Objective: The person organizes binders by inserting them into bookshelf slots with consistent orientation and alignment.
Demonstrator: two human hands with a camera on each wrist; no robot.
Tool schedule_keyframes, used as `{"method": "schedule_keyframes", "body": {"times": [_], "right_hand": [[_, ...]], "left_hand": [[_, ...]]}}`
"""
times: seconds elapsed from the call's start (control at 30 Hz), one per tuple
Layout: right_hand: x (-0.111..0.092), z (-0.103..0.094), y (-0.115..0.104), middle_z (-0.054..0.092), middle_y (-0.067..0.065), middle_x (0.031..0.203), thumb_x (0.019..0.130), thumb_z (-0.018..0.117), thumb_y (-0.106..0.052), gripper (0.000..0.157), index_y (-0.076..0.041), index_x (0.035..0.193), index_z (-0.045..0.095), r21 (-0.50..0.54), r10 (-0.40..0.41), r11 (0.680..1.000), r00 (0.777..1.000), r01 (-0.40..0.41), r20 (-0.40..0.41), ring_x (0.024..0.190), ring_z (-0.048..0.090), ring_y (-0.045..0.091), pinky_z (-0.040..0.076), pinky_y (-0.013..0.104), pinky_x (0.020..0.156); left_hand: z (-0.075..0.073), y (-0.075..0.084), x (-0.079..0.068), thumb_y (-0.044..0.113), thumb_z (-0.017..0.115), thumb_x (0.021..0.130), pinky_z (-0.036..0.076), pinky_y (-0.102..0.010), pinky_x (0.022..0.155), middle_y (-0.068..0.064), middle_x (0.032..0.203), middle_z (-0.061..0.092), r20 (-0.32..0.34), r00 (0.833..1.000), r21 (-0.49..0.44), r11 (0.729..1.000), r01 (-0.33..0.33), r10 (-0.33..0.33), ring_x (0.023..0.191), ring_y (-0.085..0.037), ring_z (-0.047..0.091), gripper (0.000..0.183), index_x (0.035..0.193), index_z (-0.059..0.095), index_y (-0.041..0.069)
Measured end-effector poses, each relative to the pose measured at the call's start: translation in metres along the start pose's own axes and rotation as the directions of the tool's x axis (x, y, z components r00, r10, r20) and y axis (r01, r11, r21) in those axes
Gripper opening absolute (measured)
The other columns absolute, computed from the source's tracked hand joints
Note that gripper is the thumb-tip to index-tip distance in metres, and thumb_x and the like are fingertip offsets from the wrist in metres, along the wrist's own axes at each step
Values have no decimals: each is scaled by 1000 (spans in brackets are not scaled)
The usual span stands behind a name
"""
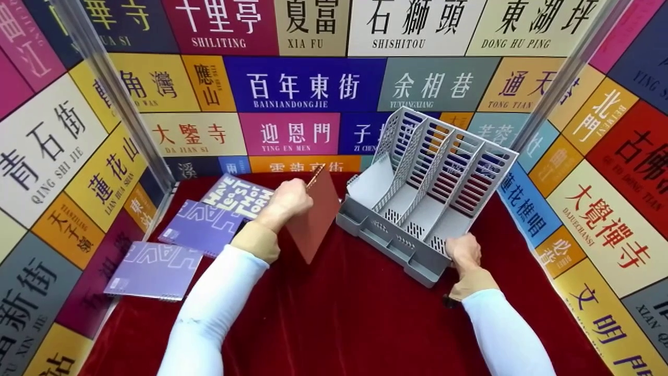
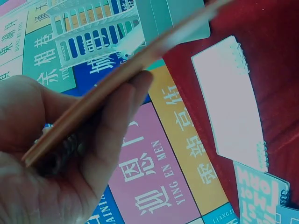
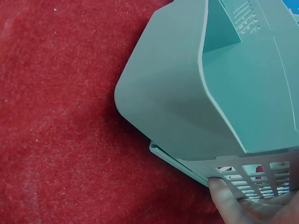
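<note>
My left hand (image 1: 292,198) pinches a spiral notebook with a reddish-brown cover (image 1: 315,214) and holds it on edge above the cloth. In the left wrist view, its thin edge (image 2: 117,84) runs between the thumb and fingers. A grey desktop file rack (image 1: 417,209) with several slanted compartments stands to the right, its front angled. Inside its leftmost compartment leans a pale notebook (image 1: 371,183). My right hand (image 1: 464,250) grips the rack's lower right side; the right wrist view shows the thumb on its slotted side wall (image 3: 257,175).
Left of the rack lie a notebook with white lettering (image 1: 237,196), a purple notebook (image 1: 201,227) and a lilac notebook (image 1: 154,269). Red cloth (image 1: 334,318) covers the table. Printed panels (image 1: 308,83) stand around it, with clear upright posts (image 1: 112,89) at the back corners.
</note>
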State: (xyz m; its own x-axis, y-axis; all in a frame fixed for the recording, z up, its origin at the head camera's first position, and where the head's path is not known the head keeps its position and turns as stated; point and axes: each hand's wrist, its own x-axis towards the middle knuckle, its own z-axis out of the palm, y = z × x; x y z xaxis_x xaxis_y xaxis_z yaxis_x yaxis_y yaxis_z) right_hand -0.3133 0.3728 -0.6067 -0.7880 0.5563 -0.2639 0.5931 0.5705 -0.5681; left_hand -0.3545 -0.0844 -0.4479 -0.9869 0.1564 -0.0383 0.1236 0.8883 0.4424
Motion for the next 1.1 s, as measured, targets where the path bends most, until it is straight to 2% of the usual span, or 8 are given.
{"method": "schedule_keyframes", "body": {"times": [0.1,0.3,0.37,0.53,0.63,0.77,0.97,1.1], "right_hand": [[1,1,0,67,37,142,98,46,-26,54,6,139,62,2,7,1000,1000,-7,6,107,73,46,64,46,78],[0,-1,0,63,37,149,98,47,-26,57,7,143,59,1,5,1000,1000,-5,4,131,67,52,60,58,107],[0,-2,1,63,37,150,99,47,-26,58,6,145,59,2,4,1000,1000,-4,5,132,66,52,61,58,106],[-1,-1,1,64,37,148,100,47,-27,59,6,148,57,9,10,1000,1000,-10,17,118,71,50,66,51,88],[-2,-2,2,63,37,149,100,47,-28,60,5,150,56,7,10,1000,1000,-10,16,123,70,51,64,54,97],[-3,-2,3,61,37,152,100,47,-28,60,6,150,55,2,6,1000,1000,-6,8,138,64,53,57,61,114],[-3,0,1,62,36,151,98,49,-27,60,5,148,57,14,14,1000,1000,-14,-4,138,64,53,57,61,114],[-4,0,-1,62,36,152,99,47,-26,61,4,152,55,21,14,1000,1000,-14,1,135,66,52,59,58,109]], "left_hand": [[2,4,1,18,64,97,64,-54,101,-23,118,82,-24,1000,-17,1000,18,-18,110,-41,78,25,111,78,3],[5,10,4,22,65,103,64,-52,99,-18,116,81,-68,998,-40,999,10,-12,109,-38,78,24,117,77,6],[4,12,5,22,65,104,64,-52,98,-17,114,82,-80,997,-40,999,-2,-1,107,-38,78,24,116,77,6],[4,16,7,22,65,106,65,-52,96,-17,112,82,-100,995,-37,999,-21,17,106,-39,79,23,116,77,5],[4,18,10,22,65,107,65,-52,96,-17,112,82,-103,994,-37,999,-28,24,106,-39,79,22,116,76,6],[6,23,12,24,65,108,65,-53,98,-17,113,82,-110,993,-8,999,-45,44,109,-40,80,22,117,76,6],[3,31,12,24,67,107,64,-57,102,-18,122,82,-109,992,19,998,-57,58,117,-43,78,25,122,76,7],[-1,32,12,25,68,106,64,-55,101,-18,122,81,-84,996,34,999,-38,41,115,-41,78,24,119,77,8]]}}
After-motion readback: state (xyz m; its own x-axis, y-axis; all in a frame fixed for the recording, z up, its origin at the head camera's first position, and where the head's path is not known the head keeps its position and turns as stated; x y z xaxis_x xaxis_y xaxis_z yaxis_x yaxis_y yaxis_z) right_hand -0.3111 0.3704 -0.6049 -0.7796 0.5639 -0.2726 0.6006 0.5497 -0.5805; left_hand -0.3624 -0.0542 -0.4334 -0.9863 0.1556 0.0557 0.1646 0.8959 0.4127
